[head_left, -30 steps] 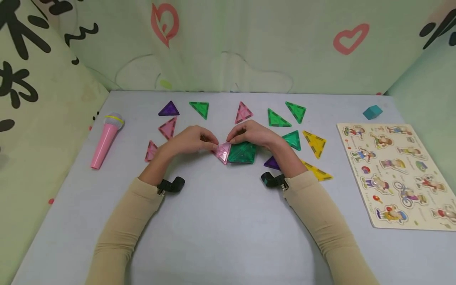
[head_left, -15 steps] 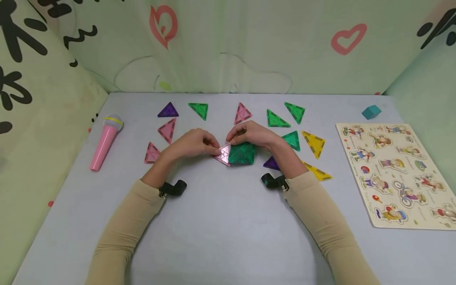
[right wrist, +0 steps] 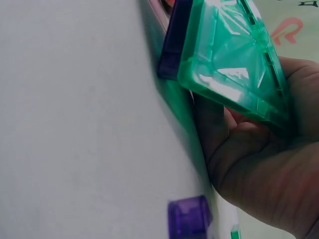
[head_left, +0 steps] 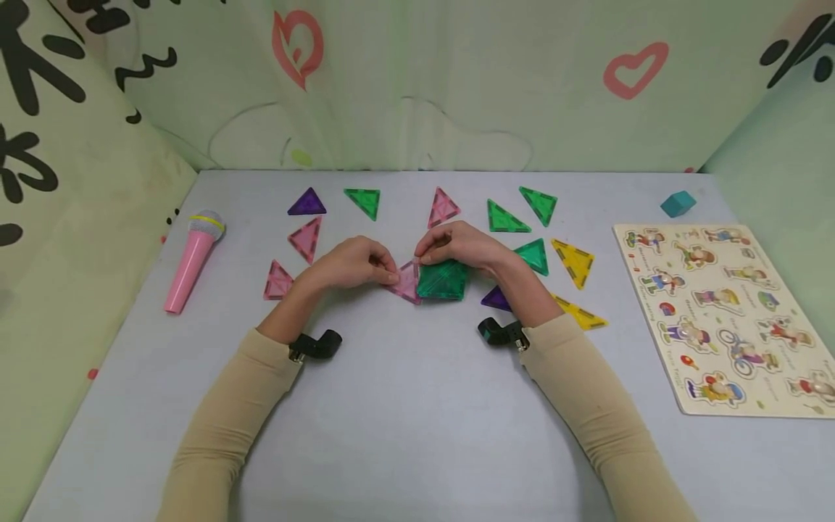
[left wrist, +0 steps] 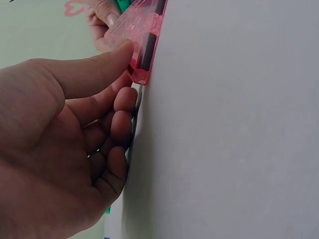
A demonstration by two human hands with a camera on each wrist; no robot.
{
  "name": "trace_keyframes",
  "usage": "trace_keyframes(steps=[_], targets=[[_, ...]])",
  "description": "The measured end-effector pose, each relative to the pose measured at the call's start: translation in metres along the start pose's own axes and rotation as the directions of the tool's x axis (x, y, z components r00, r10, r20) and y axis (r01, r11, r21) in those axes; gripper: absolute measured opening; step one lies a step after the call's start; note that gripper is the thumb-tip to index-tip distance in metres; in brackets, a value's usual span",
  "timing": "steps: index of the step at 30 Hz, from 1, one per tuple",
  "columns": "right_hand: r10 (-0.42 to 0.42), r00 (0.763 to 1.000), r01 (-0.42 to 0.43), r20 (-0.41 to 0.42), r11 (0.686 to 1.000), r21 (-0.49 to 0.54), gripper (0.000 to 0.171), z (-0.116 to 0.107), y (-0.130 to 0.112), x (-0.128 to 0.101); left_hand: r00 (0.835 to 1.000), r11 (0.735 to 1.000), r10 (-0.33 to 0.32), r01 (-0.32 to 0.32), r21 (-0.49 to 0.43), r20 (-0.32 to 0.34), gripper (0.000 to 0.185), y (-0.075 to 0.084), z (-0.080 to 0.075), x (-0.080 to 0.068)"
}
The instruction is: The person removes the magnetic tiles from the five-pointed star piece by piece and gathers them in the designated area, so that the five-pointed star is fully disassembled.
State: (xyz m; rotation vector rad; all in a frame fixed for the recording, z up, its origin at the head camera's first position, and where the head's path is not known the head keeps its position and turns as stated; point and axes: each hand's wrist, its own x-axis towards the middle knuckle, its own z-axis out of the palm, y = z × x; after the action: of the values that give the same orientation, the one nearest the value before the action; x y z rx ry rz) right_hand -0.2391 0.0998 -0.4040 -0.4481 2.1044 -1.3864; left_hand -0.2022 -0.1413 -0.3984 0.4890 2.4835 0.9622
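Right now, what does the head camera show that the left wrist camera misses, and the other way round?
Only the head view shows the pink toy microphone, the picture puzzle board, the loose triangles and the right hand on the green tile. Only the left wrist view shows the dark strips inside the pink tile's edge. Both show the left hand pinching the pink tile on the table.

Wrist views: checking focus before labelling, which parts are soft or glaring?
Left wrist: the left hand fills the frame, soft and close, pink tile sharper. Right wrist: green tile shows white glare; purple tile blurred.
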Motion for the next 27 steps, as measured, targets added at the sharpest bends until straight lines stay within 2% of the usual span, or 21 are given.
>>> trace_keyframes(steps=[6,13,18,20,23,27], targets=[[0.000,1.000,0.000,-0.011,1.000,-0.017,0.014,-0.001,0.001,-0.001,1.000,1.000,0.006,-0.006,-0.019,-0.003,0.013,-0.005,-0.005,-0.003],[0.007,1.000,-0.006,-0.012,1.000,0.002,0.014,-0.001,0.001,-0.001,0.999,0.999,-0.034,0.034,-0.023,-0.009,0.014,-0.006,-0.012,-0.009],[0.002,1.000,-0.002,-0.011,1.000,0.007,0.014,-0.001,0.001,-0.003,0.997,0.996,-0.072,0.072,-0.049,0.000,0.014,-0.009,-0.023,-0.019],[0.001,1.000,-0.001,-0.013,1.000,0.005,0.015,-0.001,0.001,-0.003,0.995,0.993,-0.098,0.096,-0.068,-0.028,0.014,-0.012,-0.029,-0.023],[0.005,1.000,-0.005,-0.014,1.000,0.002,0.016,-0.001,0.000,-0.003,0.983,0.986,-0.145,0.134,-0.096,-0.115,0.017,-0.020,-0.037,-0.027],[0.012,1.000,-0.012,-0.011,1.000,0.002,0.017,-0.001,0.000,-0.003,0.944,0.973,-0.218,0.189,-0.135,-0.246,0.022,-0.032,-0.043,-0.028]])
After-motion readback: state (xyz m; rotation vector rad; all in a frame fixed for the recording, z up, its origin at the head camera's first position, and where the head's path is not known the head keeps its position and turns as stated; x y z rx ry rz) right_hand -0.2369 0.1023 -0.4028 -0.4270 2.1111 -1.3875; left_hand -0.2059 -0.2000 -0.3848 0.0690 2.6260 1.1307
